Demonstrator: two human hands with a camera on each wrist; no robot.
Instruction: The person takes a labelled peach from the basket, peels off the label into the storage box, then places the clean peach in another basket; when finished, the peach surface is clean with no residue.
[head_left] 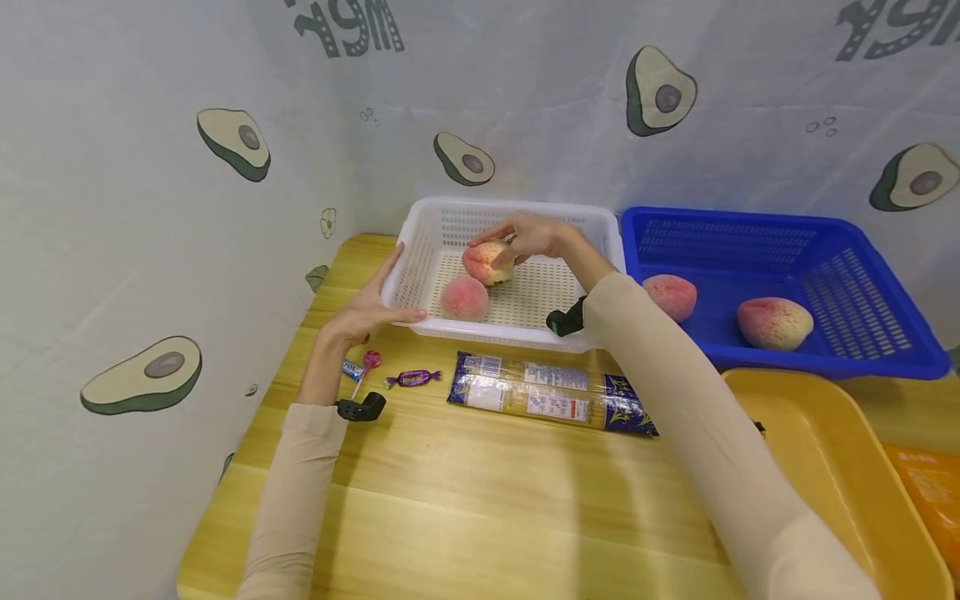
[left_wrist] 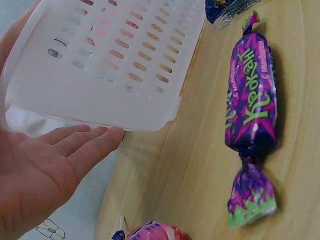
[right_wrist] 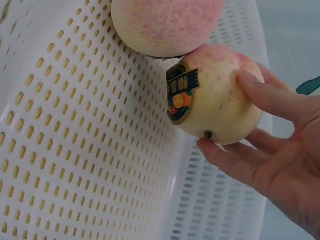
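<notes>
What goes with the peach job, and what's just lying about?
Probably the job: left hand, right hand, held peach, white basket, its other peach, blue basket, its two peaches.

Probably lying about: purple candy, lollipop, small blue packet, long packet, yellow tray, orange packet.

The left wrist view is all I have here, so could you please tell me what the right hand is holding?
Observer: The right hand is holding a peach, within the walls of the white basket.
Operator: Thank you; is there any marking on that peach?
Observer: Yes, the right wrist view shows a dark label on it, printed with orange fruit.
Operator: And what stands next to the white basket, on the person's right?
Observer: A blue basket, with two more peaches lying apart from each other in it, as the head view shows.
</notes>
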